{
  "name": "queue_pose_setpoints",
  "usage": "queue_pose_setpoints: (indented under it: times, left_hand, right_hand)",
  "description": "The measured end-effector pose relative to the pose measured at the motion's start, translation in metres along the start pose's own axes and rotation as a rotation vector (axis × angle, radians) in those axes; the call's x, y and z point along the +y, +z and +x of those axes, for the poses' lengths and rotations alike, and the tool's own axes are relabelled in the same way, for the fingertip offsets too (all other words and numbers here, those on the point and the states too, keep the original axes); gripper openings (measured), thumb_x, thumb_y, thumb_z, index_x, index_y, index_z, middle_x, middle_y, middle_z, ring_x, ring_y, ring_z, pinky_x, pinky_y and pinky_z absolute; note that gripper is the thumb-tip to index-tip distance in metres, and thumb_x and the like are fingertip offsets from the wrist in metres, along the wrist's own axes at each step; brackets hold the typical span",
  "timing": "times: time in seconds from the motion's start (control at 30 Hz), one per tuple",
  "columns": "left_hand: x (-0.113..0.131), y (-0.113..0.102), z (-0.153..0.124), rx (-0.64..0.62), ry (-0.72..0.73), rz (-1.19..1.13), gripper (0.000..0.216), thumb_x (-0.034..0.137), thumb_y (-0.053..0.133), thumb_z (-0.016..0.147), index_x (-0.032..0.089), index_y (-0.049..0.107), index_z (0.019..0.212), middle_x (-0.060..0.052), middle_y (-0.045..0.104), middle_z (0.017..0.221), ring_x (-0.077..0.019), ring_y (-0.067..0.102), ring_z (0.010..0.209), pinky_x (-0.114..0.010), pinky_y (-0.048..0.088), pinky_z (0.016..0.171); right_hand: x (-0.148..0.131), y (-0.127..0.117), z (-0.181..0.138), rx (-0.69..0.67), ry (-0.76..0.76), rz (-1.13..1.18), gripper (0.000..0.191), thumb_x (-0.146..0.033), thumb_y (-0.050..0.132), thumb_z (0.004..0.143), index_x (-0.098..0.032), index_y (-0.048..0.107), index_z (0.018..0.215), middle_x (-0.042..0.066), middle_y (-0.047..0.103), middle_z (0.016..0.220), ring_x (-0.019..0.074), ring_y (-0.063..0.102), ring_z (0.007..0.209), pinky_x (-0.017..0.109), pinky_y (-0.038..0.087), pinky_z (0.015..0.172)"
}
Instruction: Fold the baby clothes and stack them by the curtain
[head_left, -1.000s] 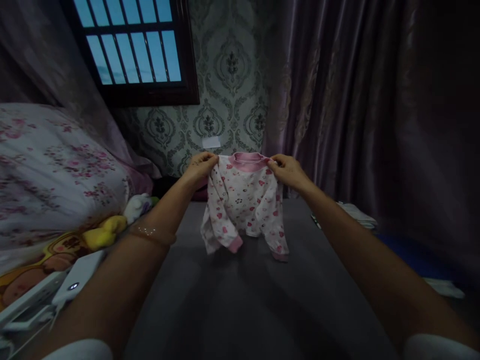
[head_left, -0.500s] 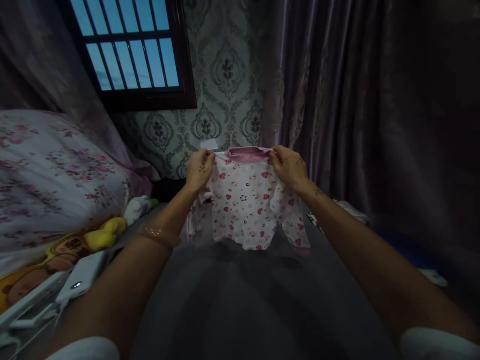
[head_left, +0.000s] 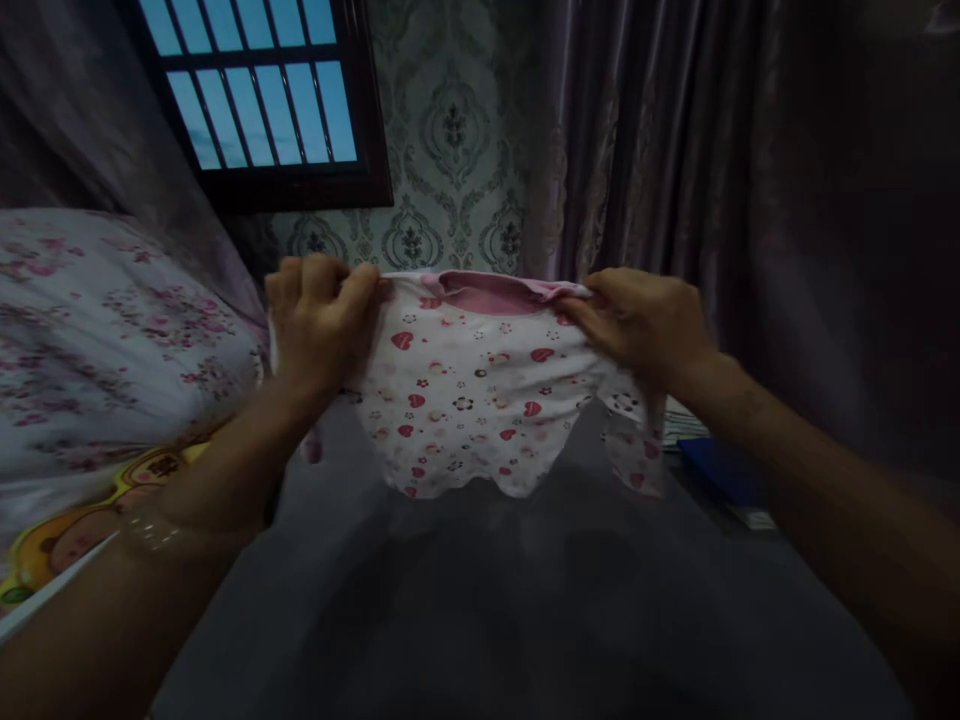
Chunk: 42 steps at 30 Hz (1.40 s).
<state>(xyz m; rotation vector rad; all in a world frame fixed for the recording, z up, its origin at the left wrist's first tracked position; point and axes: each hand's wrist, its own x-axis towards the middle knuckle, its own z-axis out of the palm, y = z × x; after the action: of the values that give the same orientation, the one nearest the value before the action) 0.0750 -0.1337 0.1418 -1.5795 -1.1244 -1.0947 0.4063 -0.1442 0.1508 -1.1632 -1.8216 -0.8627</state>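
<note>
The small white shirt (head_left: 472, 400), printed with red hearts and trimmed with a pink collar (head_left: 491, 295), hangs in the centre of the frame, suspended between both hands above the grey bed surface (head_left: 480, 620). The left hand (head_left: 319, 315) grips the shirt's shoulder at centre left. Its fingers (head_left: 360, 290) are curled shut over the fabric edge, with the knuckles facing the camera. The right hand (head_left: 645, 325) grips the opposite shoulder at centre right, and its fingers (head_left: 592, 310) are pinched closed on the seam beside the collar. The body panel is stretched nearly flat between the two grips. The hem hangs free at mid-frame, and whether it touches the surface below cannot be determined. One sleeve (head_left: 637, 450) droops below the right hand, and a pink cuff (head_left: 311, 450) shows beside the left wrist. For a clean spread, the two grips appear best held level and equally far from the collar, with only enough tension to remove slack. Uneven pull would likely skew the neckline. Both sleeves should hang clear rather than fold behind the panel. Floral bedding (head_left: 112, 340) lies at the left of the frame, and a blue flat item (head_left: 720, 470) lies at the right edge of the bed.
</note>
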Motion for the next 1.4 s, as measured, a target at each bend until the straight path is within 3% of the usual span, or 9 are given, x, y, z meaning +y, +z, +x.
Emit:
queue_pose_setpoints:
  times: [0.13, 0.23, 0.33, 0.47, 0.63, 0.73, 0.87, 1.1, 1.4]
  left_hand:
    - [-0.004, -0.023, 0.02, -0.064, 0.066, -0.019, 0.036, 0.046, 0.041, 0.094, 0.019, 0.062, 0.106, -0.005, 0.053, 0.104, -0.0274, 0.044, 0.114, -0.048, 0.028, 0.1]
    - [-0.016, 0.0, 0.022, -0.229, 0.123, -0.134, 0.039, 0.047, 0.04, 0.092, 0.018, 0.065, 0.099, -0.004, 0.052, 0.091, -0.0245, 0.049, 0.105, -0.045, 0.031, 0.097]
    - [-0.026, 0.051, -0.006, -0.432, 0.099, -0.312, 0.031, 0.045, 0.049, 0.086, 0.019, 0.067, 0.086, -0.003, 0.051, 0.077, -0.022, 0.053, 0.088, -0.038, 0.037, 0.09]
    - [-0.021, 0.12, -0.083, -0.705, -0.024, -0.534, 0.022, 0.04, 0.055, 0.083, 0.021, 0.066, 0.08, -0.003, 0.055, 0.074, -0.0193, 0.052, 0.076, -0.031, 0.038, 0.08]
    - [0.004, 0.167, -0.172, -0.928, -0.177, -0.583, 0.021, 0.033, 0.048, 0.088, 0.022, 0.062, 0.077, -0.003, 0.061, 0.073, -0.0186, 0.057, 0.075, -0.029, 0.04, 0.076]
    - [0.013, 0.183, -0.197, -0.968, -0.216, -0.585, 0.022, 0.031, 0.042, 0.09, 0.022, 0.063, 0.088, -0.005, 0.066, 0.084, -0.0193, 0.059, 0.082, -0.03, 0.042, 0.078]
    - [0.019, 0.196, -0.205, -1.049, -0.198, -0.48, 0.026, 0.028, 0.039, 0.091, 0.021, 0.063, 0.099, -0.008, 0.068, 0.095, -0.0205, 0.06, 0.09, -0.03, 0.043, 0.08]
    - [0.027, 0.21, -0.212, -1.198, -0.125, -0.298, 0.027, 0.025, 0.042, 0.089, 0.017, 0.068, 0.091, -0.011, 0.066, 0.095, -0.0221, 0.059, 0.093, -0.033, 0.04, 0.085]
    - [0.036, 0.229, -0.225, -1.147, -0.091, -0.516, 0.029, 0.035, 0.044, 0.091, 0.02, 0.068, 0.099, -0.009, 0.066, 0.1, -0.0227, 0.057, 0.1, -0.036, 0.036, 0.089]
  right_hand:
    - [0.0, -0.028, 0.019, -0.134, 0.033, 0.169, 0.051, -0.065, 0.049, 0.084, -0.018, 0.068, 0.082, 0.003, 0.06, 0.066, 0.0147, 0.053, 0.062, 0.027, 0.033, 0.055]
    - [0.007, -0.015, 0.031, -0.304, 0.059, 0.253, 0.052, -0.064, 0.053, 0.081, -0.016, 0.067, 0.068, 0.0, 0.054, 0.056, 0.0116, 0.049, 0.055, 0.025, 0.03, 0.051]
    - [0.016, 0.033, 0.023, -0.533, 0.072, 0.32, 0.051, -0.064, 0.056, 0.078, -0.015, 0.069, 0.069, -0.001, 0.055, 0.055, 0.0114, 0.05, 0.053, 0.024, 0.031, 0.05]
    - [0.022, 0.118, -0.023, -0.783, 0.104, 0.404, 0.044, -0.06, 0.056, 0.08, -0.02, 0.073, 0.089, 0.001, 0.068, 0.072, 0.0149, 0.06, 0.064, 0.023, 0.038, 0.055]
    - [0.014, 0.201, -0.097, -0.939, 0.19, 0.399, 0.035, -0.048, 0.052, 0.087, -0.024, 0.07, 0.106, 0.005, 0.072, 0.088, 0.0182, 0.064, 0.079, 0.023, 0.041, 0.065]
    - [0.01, 0.226, -0.122, -0.973, 0.182, 0.352, 0.035, -0.046, 0.046, 0.091, -0.024, 0.069, 0.106, 0.005, 0.071, 0.086, 0.0187, 0.064, 0.079, 0.024, 0.04, 0.065]
    - [0.007, 0.241, -0.133, -0.934, 0.154, 0.319, 0.033, -0.042, 0.043, 0.094, -0.024, 0.069, 0.1, 0.006, 0.069, 0.098, 0.0192, 0.063, 0.089, 0.024, 0.039, 0.069]
    - [0.002, 0.269, -0.151, -0.957, 0.109, 0.306, 0.027, -0.03, 0.047, 0.092, -0.018, 0.07, 0.093, 0.01, 0.066, 0.098, 0.0186, 0.06, 0.094, 0.025, 0.04, 0.08]
    - [0.0, 0.299, -0.165, -0.999, 0.107, 0.527, 0.03, -0.025, 0.044, 0.093, -0.018, 0.066, 0.113, 0.008, 0.066, 0.106, 0.018, 0.058, 0.099, 0.026, 0.04, 0.088]
